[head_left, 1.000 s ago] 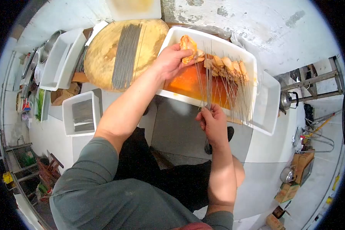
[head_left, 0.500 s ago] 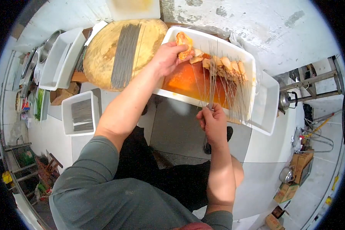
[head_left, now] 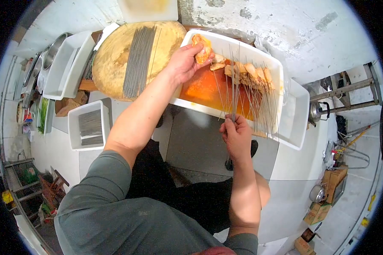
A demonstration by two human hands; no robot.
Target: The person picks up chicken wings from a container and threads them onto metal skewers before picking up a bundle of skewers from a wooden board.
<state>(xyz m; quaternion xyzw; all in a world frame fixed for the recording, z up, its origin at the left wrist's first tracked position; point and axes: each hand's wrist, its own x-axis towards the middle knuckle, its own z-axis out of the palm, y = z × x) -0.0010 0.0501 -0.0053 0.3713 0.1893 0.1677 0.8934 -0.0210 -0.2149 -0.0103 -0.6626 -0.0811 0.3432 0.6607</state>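
Observation:
My left hand (head_left: 183, 64) is closed on an orange, marinated piece of meat (head_left: 203, 50), held over the left end of a white plastic tub (head_left: 247, 47). In my right hand (head_left: 238, 138), near the tub's front edge, the fingers pinch a bundle of thin metal skewers (head_left: 234, 95) whose points rise over the tub. Orange liquid (head_left: 204, 91) covers the tub's floor. Along its right side lie several skewered meat pieces (head_left: 253, 75), their bare skewers (head_left: 266, 112) reaching over the front rim. A small piece of meat (head_left: 217, 66) sits just right of my left hand.
Left of the tub, a round wooden chopping block (head_left: 110, 55) carries a row of metal skewers (head_left: 139, 61). A smaller white bin (head_left: 74, 131) below it holds more skewers. Another white tub (head_left: 301, 110) stands at the right, with a kettle (head_left: 315, 111) beyond. A wall rises behind.
My left hand has shifted slightly left with the piece of meat and turned it a little. My right hand stays almost still with its skewers.

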